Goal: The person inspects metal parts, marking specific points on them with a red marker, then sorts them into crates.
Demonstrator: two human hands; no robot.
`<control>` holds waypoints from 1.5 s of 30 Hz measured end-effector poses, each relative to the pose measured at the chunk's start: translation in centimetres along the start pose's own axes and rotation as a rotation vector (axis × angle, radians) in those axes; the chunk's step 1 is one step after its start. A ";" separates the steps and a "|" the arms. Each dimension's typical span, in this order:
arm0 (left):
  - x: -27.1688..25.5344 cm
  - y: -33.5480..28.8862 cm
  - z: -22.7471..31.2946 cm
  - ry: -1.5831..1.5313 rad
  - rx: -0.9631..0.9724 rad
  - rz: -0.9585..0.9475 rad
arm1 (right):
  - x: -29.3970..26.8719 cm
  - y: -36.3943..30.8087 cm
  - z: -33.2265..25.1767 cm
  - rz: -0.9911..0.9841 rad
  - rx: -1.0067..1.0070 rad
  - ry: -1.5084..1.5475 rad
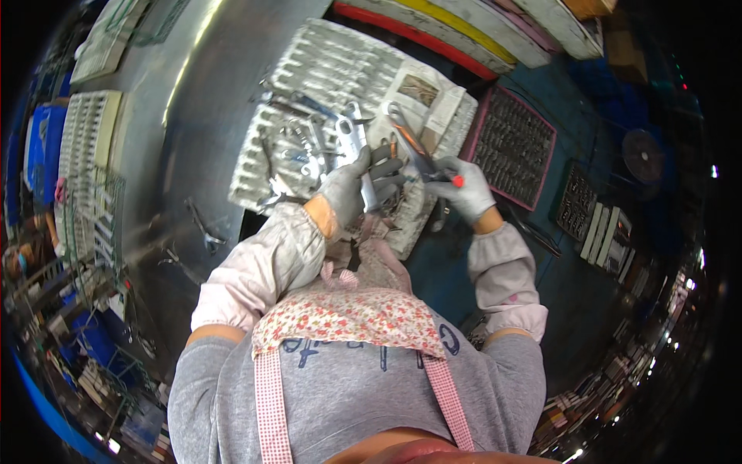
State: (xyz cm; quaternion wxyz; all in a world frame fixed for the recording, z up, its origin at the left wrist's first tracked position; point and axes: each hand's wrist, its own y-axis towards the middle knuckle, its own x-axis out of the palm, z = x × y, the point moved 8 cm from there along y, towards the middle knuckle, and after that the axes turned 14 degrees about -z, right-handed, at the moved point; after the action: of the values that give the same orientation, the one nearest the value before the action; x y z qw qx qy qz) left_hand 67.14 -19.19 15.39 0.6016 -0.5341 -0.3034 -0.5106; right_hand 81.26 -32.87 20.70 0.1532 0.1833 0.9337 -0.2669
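My left hand [348, 185], in a grey-and-white glove, is closed around a shiny silver wrench-like tool [351, 139]. Its head points away from me, and the lower end shows below my fingers. My gloved right hand [464, 189] grips a long tool [410, 139] with a rounded silver end and a dark, orange-edged body. A small red tip [457, 182] shows by that hand's fingers; what it belongs to is hidden. Both hands are over a pale ribbed tray [247, 182], where several silver hand tools [305, 147] lie in a loose pile.
A printed paper sheet [444, 116] lies on the tray's right part. Beyond it stands a pink-rimmed tray [547, 162] of small dark parts. Loose pliers-like tools [205, 224] rest on the metal table [185, 155] at left. Stacked coloured trays [433, 31] stand at the back.
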 end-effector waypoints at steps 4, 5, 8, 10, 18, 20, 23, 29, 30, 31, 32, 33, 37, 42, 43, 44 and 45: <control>-0.9 -5.6 3.1 0.027 0.054 0.096 | 8.0 0.9 -6.6 0.033 -0.039 0.048; -1.1 -7.4 4.6 0.074 0.096 0.121 | 8.7 0.7 -8.0 0.068 -0.070 0.052; -0.1 -12.9 8.4 0.108 0.183 -0.079 | 11.3 0.6 -11.3 0.053 -0.159 0.259; -0.6 -16.2 9.9 0.172 0.219 -0.059 | 12.7 0.6 -12.6 0.038 -0.101 0.316; -2.6 -24.4 12.8 0.111 0.332 -0.056 | 16.3 1.9 -17.9 -0.041 -0.096 0.245; -3.2 -26.1 13.4 0.121 0.421 -0.022 | 16.5 1.7 -20.0 0.080 -0.282 0.002; -3.8 -28.5 14.2 0.067 0.500 -0.007 | 17.6 1.5 -21.2 0.132 -0.370 -0.074; -5.0 -31.8 15.0 0.003 0.544 0.158 | 19.9 0.6 -24.5 0.117 -0.609 -0.047; -4.3 -32.6 15.3 0.131 0.635 0.160 | 20.1 0.2 -25.1 0.106 -0.687 -0.020; -3.9 -33.1 15.4 0.240 0.649 0.187 | 20.4 0.0 -25.7 0.079 -0.762 0.022; -3.6 -33.5 15.4 0.347 0.647 0.232 | 20.7 -0.5 -26.3 0.053 -0.860 0.069; -3.1 -33.8 15.5 0.452 0.658 0.269 | 20.9 -1.1 -26.9 0.025 -0.973 0.103; 0.3 -35.1 16.0 1.086 0.788 0.388 | 21.3 -2.8 -28.3 -0.004 -1.132 -0.006; 4.8 -35.3 14.1 1.437 0.861 -0.031 | 22.1 -4.3 -29.5 -0.051 -1.139 -0.029; 5.1 -35.2 13.8 1.526 0.849 -0.013 | 22.4 -4.6 -29.7 -0.069 -1.142 -0.022; 5.4 -35.0 13.5 1.593 0.840 -0.009 | 22.6 -4.8 -29.9 -0.086 -1.143 -0.015; 5.5 -34.7 13.1 1.651 0.820 -0.003 | 22.7 -5.1 -30.1 -0.079 -1.147 -0.047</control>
State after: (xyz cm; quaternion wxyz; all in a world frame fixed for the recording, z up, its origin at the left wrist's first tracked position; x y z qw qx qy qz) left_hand 38.59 -5.10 35.19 0.7686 0.2552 0.0642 -0.5831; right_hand 53.31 -14.29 38.61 0.2387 0.0301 0.9316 0.2725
